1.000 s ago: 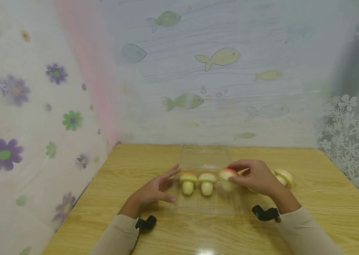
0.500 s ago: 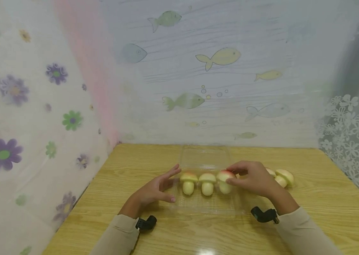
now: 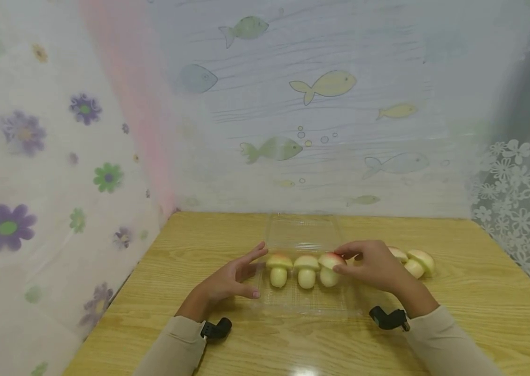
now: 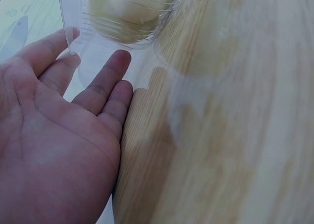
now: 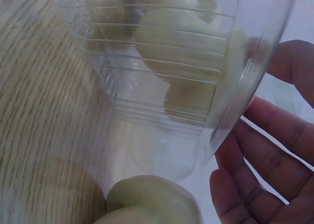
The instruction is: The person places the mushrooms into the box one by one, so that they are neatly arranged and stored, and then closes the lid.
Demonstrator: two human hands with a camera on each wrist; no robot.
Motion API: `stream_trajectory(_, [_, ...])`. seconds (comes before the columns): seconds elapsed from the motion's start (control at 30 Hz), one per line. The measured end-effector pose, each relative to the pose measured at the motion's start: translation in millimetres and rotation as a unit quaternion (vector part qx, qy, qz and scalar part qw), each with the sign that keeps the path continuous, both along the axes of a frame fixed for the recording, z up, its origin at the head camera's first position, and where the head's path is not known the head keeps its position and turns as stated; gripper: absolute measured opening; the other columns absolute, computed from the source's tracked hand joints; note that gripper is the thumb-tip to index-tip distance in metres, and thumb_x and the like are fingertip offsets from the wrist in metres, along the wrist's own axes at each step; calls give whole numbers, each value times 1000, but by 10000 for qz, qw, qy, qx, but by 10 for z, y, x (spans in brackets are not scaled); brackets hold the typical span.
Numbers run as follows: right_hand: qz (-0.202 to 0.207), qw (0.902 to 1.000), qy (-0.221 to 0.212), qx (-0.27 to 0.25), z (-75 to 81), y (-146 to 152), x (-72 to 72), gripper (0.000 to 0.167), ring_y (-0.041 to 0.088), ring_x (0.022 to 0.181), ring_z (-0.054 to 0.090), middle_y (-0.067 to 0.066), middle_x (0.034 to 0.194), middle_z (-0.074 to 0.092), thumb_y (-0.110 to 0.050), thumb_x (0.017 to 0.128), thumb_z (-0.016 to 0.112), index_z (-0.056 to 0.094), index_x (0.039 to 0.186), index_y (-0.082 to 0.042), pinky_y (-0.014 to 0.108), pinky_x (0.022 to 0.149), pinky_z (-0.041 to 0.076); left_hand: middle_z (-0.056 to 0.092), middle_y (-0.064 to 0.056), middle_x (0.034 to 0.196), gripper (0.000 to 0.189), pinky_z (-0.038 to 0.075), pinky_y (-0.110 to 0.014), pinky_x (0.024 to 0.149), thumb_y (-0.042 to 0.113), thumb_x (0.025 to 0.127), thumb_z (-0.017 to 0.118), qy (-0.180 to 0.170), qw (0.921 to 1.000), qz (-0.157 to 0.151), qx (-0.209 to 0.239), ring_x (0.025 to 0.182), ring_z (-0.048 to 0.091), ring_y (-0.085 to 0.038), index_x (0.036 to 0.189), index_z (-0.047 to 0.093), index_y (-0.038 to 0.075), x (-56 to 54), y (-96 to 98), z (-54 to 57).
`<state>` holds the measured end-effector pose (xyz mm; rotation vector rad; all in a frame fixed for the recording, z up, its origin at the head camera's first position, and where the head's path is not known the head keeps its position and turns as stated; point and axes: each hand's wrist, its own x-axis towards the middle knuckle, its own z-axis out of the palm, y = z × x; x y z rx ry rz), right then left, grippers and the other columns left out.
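In the head view a clear plastic clamshell box (image 3: 302,304) lies with its lid folded back toward the wall. Three pale yellow-green toy mushrooms stand side by side in it: the left mushroom (image 3: 278,270), the middle mushroom (image 3: 306,271) and the right mushroom (image 3: 330,270), which leans a little. My right hand (image 3: 374,267) reaches over the box's right rim and pinches the right mushroom's reddish cap between thumb and fingers. My left hand (image 3: 227,282) is at the box's left side, fingers spread; in the left wrist view its fingertips (image 4: 120,60) are right at the clear wall.
Two more toy mushrooms lie on the wooden table (image 3: 199,235) to the right of the box, one mushroom (image 3: 420,262) in plain view, the other mushroom (image 3: 397,254) partly behind my right hand. A fish-patterned curtain (image 3: 311,115) hangs behind the table's far edge.
My right hand has carried the right mushroom left and down into the box beside the other two, and its stem has tilted. The left hand has stayed in place.
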<state>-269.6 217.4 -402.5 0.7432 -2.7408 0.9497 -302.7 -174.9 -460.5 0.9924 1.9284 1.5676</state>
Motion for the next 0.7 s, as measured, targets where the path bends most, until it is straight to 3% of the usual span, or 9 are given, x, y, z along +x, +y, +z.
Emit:
stream_trajectory(0.2, [-12, 9999, -2, 110, -31, 17, -21, 30, 20, 98, 73, -4, 109, 78, -37, 91, 81, 79, 117, -23, 44, 79, 62, -6, 10, 174, 99, 17, -54, 128, 6, 91, 78, -28, 10000, -1, 53, 159, 20, -33, 167, 16, 22, 6, -3, 5])
stream_trajectory(0.5, [35, 9998, 2, 174, -45, 24, -18, 28, 26, 97, 73, 1, 112, 78, -31, 91, 81, 80, 117, -22, 42, 76, 61, -7, 9, 175, 100, 18, -55, 128, 8, 91, 79, 20, 10000, 13, -27, 159, 20, -33, 168, 15, 19, -10, -2, -15])
stream_trajectory(0.7, [27, 9995, -27, 315, -59, 15, -24, 27, 23, 96, 73, 1, 114, 78, -29, 93, 78, 79, 119, -23, 39, 76, 61, -7, 9, 175, 102, 18, -55, 127, 8, 91, 80, 17, 10000, 11, -29, 159, 21, -33, 168, 13, 14, -16, -5, -10])
